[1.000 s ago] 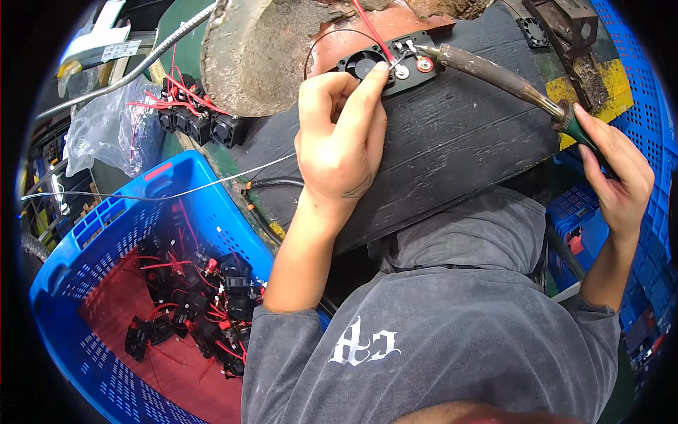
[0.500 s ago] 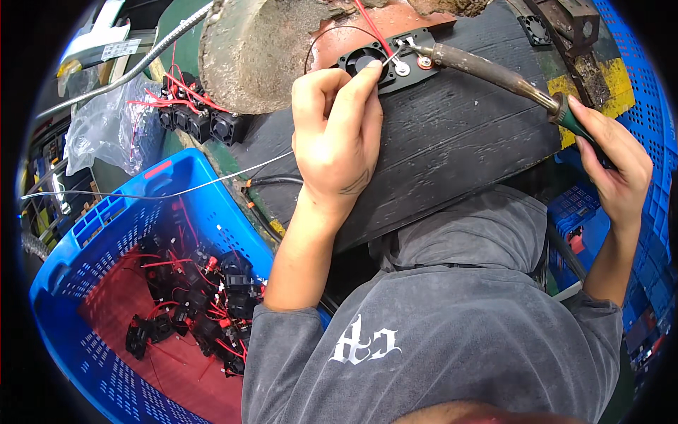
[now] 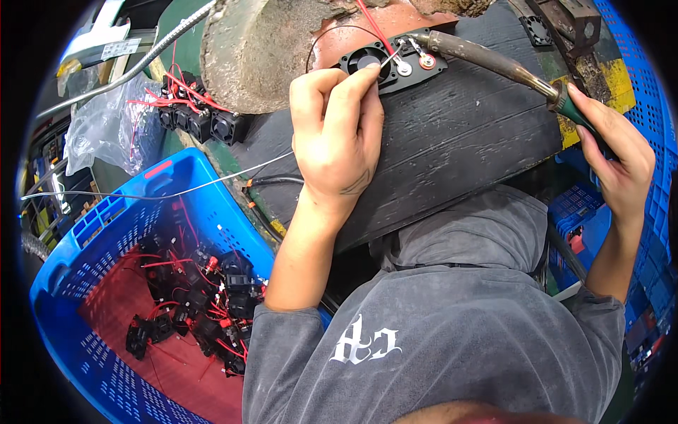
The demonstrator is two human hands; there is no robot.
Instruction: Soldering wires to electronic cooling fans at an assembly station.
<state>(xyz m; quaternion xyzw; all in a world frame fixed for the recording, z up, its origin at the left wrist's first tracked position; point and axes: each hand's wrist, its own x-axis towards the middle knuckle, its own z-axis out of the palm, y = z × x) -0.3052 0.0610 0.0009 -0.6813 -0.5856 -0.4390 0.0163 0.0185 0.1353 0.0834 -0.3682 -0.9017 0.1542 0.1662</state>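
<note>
My left hand [image 3: 332,134] is closed in a pinch by a small black fan [image 3: 365,61] on a dark plate. A thin silver solder wire [image 3: 390,58] juts from its fingertips toward the plate's terminals. Beside the fan sit two ring terminals; the left ring terminal [image 3: 404,68] is silver, the right one [image 3: 427,61] has red around it. A red wire [image 3: 376,27] runs up from the plate. My right hand [image 3: 618,155] grips the green handle of a soldering iron [image 3: 494,59], whose tip end lies at the plate's far edge, above the terminals.
A blue crate [image 3: 63,283] at the left holds several black fans with red wires [image 3: 191,304]. More fans [image 3: 198,120] and a clear plastic bag [image 3: 106,134] lie at the back left. A rough stone-like slab [image 3: 261,56] and the black board [image 3: 452,134] fill the middle. Another fan [image 3: 537,30] lies far right.
The soldering iron's tip end has moved away from me, toward the plate's far edge. The plate has shifted slightly right. My left hand has barely moved.
</note>
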